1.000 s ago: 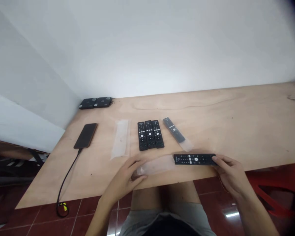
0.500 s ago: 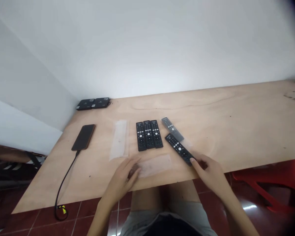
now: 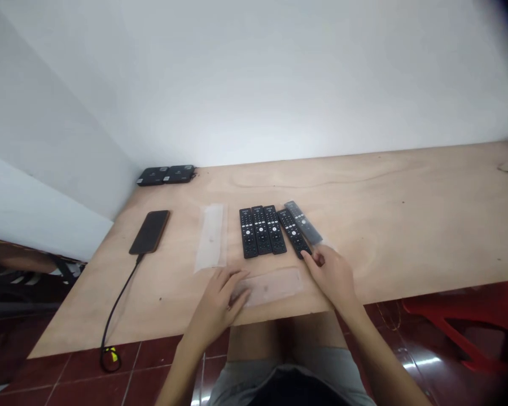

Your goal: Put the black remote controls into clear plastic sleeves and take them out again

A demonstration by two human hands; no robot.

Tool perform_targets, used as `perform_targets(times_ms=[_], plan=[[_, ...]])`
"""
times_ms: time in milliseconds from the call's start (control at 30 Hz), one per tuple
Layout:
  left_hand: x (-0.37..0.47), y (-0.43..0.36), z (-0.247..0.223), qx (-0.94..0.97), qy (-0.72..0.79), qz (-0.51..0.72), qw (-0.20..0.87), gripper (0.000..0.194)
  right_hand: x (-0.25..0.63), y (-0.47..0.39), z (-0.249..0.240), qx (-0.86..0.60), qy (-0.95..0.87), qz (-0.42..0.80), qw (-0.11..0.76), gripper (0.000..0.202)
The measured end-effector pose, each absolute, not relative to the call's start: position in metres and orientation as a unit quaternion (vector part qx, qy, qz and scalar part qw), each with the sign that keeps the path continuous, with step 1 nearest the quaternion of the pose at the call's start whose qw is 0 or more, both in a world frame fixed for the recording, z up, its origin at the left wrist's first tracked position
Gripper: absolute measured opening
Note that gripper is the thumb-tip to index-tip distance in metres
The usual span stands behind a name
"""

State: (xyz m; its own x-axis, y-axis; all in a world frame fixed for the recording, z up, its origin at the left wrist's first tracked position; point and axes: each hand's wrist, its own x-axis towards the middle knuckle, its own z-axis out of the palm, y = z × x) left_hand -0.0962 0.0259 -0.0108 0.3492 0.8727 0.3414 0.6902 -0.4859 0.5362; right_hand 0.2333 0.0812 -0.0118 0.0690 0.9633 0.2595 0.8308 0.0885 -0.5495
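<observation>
My right hand (image 3: 331, 274) grips the lower end of a black remote control (image 3: 294, 232), which lies tilted on the table beside a row of three black remotes (image 3: 261, 230). Just right of it lies another remote in a clear plastic sleeve (image 3: 303, 221), also tilted. My left hand (image 3: 220, 299) rests on the table near the front edge, fingers spread and touching the left end of an empty plastic sleeve (image 3: 275, 286). A second flat plastic sleeve (image 3: 211, 237) lies left of the row.
A phone (image 3: 150, 232) with a black cable (image 3: 117, 304) lies at the left; the cable hangs over the table's front edge. Two black boxes (image 3: 166, 175) stand at the back left by the wall. A red plastic chair or stool (image 3: 461, 310) is at the lower right.
My right hand has moved the loose remote up and left, closer to the row of three. My left hand stays near the front sleeve. The view has shifted slightly.
</observation>
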Motion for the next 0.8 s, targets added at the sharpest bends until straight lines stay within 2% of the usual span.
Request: perform_targets(times_ms=[100,200,467,633,800], plan=[[-0.095,0.026,-0.012,0.817,0.475,0.295,0.144,0.02,0.234,0.083,-0.015,-0.566,-0.725,0.119,0.374,0.022],[-0.094,0.027,-0.01,0.831,0.46,0.277,0.146,0.007,0.234,0.084,-0.016,-0.495,-0.778,0.109,0.372,0.019],[-0.089,0.029,-0.003,0.842,0.441,0.268,0.157,0.01,0.233,0.088,-0.019,-0.449,-0.814,0.111,0.351,0.033],[-0.078,0.034,-0.005,0.848,0.435,0.269,0.142,0.011,0.221,0.067,-0.01,-0.427,-0.805,0.076,0.405,0.031],[-0.071,0.036,-0.003,0.85,0.428,0.272,0.142,0.012,0.203,0.047,-0.009,-0.368,-0.866,0.138,0.309,0.02]])
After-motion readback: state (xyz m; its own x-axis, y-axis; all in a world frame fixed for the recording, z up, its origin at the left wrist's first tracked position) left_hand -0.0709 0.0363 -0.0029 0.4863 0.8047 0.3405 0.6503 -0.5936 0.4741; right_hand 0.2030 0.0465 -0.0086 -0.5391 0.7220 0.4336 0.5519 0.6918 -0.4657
